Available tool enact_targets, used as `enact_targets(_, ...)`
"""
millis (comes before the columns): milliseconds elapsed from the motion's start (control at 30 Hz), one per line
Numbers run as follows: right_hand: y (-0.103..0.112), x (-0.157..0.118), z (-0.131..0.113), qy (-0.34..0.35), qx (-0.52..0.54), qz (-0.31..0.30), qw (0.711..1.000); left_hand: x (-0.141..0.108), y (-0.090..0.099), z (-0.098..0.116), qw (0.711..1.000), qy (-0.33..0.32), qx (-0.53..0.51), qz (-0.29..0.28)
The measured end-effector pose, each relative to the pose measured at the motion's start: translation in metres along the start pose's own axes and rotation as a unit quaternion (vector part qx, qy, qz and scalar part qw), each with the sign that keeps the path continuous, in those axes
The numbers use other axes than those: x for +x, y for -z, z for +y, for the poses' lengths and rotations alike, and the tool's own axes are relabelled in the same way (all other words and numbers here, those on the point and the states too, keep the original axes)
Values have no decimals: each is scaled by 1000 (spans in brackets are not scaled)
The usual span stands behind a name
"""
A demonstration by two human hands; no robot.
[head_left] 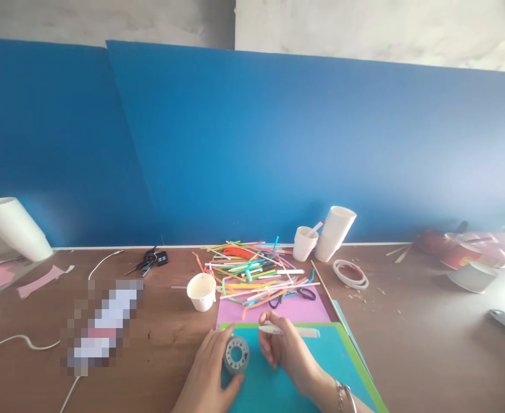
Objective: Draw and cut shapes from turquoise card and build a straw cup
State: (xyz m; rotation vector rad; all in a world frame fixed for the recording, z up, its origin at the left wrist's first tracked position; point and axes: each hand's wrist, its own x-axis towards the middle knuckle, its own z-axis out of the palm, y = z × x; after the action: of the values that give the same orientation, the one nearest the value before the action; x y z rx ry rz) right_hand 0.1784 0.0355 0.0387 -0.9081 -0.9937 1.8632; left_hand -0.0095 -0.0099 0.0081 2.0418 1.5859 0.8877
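Note:
My left hand is closed around the side of a grey roll of tape, which lies flat on blue paper. Blue shows through its round hole. To the right, my right hand grips a white marker between thumb and fingers, above the same paper. The marker lies nearly level, with its pale blue end pointing right; its other end is partly hidden by the fingers. A green sheet shows as a border under the blue paper, and a purple sheet lies behind.
Colourful straws and markers are heaped behind the sheets, with black scissors. A paper cup stands left; another cup and stacked cups stand behind. White tape, keys and a blurred-out object lie around.

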Motion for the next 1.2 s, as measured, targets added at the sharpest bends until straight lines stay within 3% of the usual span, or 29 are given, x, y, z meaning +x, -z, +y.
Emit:
enact_targets(100,3,-3,-10,23,-83,18,996,0,2,5,1000,10,-8,2)
enact_targets(267,18,5,-37,28,-182,64,981,2,6,3,998,21,15,-49)
enact_targets(367,31,16,-58,92,-234,161,954,3,8,2,998,-19,21,-49)
enact_targets(467,41,23,-76,126,-247,209,938,9,19,14,996,-63,18,-56)
enact_targets(533,44,27,-83,130,-248,208,937,18,31,28,996,-40,24,-76)
enact_targets(633,48,34,-85,133,-242,220,936,41,42,47,996,-27,30,-79)
enact_targets(700,55,43,-85,139,-234,251,929,63,40,55,995,-45,63,-62)
enact_targets(800,69,57,-87,138,-233,291,918,102,23,63,984,-83,149,-39)
enact_targets(1000,84,76,-88,142,-261,327,897,167,-10,63,977,-77,199,-7)
enact_targets(1200,88,85,-95,175,-284,339,880,197,9,49,968,-45,245,13)
